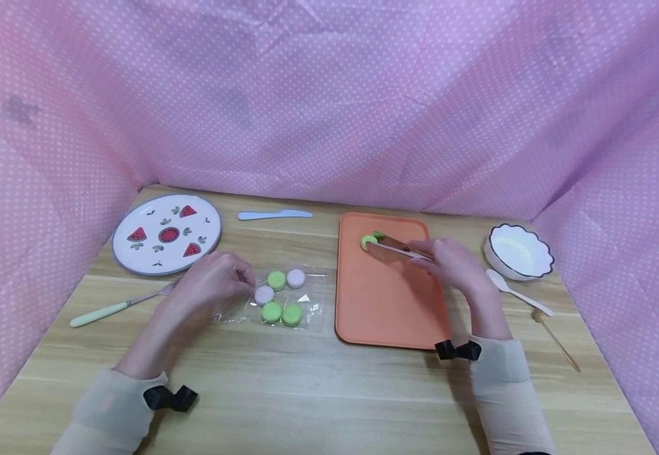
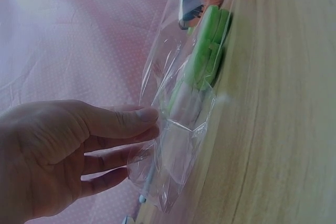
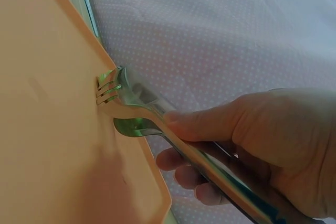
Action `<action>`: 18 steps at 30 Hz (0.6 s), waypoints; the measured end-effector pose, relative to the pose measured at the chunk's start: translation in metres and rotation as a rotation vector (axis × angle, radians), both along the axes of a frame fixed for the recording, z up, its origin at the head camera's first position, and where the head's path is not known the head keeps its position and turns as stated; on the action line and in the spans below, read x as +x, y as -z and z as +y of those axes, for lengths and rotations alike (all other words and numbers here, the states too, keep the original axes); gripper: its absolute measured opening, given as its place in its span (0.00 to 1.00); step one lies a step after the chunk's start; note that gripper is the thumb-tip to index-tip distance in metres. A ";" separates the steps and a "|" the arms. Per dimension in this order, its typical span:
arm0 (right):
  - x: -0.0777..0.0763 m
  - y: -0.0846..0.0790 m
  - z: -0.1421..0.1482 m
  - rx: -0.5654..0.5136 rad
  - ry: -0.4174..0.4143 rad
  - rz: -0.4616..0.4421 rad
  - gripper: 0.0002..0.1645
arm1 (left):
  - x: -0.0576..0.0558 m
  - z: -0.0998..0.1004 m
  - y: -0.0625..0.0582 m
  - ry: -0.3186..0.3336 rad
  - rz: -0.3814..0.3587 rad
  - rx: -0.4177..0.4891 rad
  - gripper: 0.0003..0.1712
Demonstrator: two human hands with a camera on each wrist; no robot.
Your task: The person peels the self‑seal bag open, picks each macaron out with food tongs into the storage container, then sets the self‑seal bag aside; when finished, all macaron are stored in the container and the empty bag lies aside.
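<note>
On the left, my left hand (image 1: 221,278) pinches the edge of a clear plastic bag (image 2: 163,166) between thumb and fingers. Inside the bag lie three green macarons (image 1: 292,315) and two pale purple macarons (image 1: 296,278). My right hand (image 1: 448,259) grips metal serving tongs (image 3: 173,132) over the orange tray (image 1: 388,309). The right wrist view shows a fork-shaped end and a spoon-shaped end on the tongs. Another green macaron (image 1: 369,242) is at their tips, near the tray's far end; whether the tongs squeeze it I cannot tell.
Far left stands a watermelon-patterned plate (image 1: 150,215), with a green-handled fork (image 1: 107,311) in front. A blue knife (image 1: 275,215) lies at the back. To the right are a scalloped white bowl (image 1: 517,253), a white spoon (image 1: 519,292) and a thin golden utensil (image 1: 559,344).
</note>
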State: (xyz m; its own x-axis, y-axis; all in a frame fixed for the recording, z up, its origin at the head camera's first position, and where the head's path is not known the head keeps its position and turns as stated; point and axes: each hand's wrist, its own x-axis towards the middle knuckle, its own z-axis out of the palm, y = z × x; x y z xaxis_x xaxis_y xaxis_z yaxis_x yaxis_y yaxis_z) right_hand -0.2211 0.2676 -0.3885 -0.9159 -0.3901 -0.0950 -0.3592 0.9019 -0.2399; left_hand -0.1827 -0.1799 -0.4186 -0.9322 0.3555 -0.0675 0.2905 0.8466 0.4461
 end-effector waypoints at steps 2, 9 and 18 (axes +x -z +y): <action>0.000 0.000 0.000 -0.005 0.002 -0.005 0.24 | 0.000 0.000 0.000 -0.002 0.001 -0.001 0.09; -0.001 0.000 0.000 0.001 0.011 -0.010 0.24 | -0.001 0.000 0.001 0.001 0.008 -0.003 0.09; -0.001 0.001 0.001 0.004 0.016 -0.017 0.25 | -0.001 0.001 0.001 0.004 0.009 -0.010 0.08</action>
State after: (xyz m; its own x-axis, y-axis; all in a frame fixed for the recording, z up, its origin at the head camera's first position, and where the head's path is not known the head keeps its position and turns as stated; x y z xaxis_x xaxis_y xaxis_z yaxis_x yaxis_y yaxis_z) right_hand -0.2221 0.2687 -0.3893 -0.9203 -0.3746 -0.1124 -0.3402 0.9085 -0.2426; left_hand -0.1837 -0.1794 -0.4200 -0.9315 0.3583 -0.0632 0.2974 0.8499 0.4351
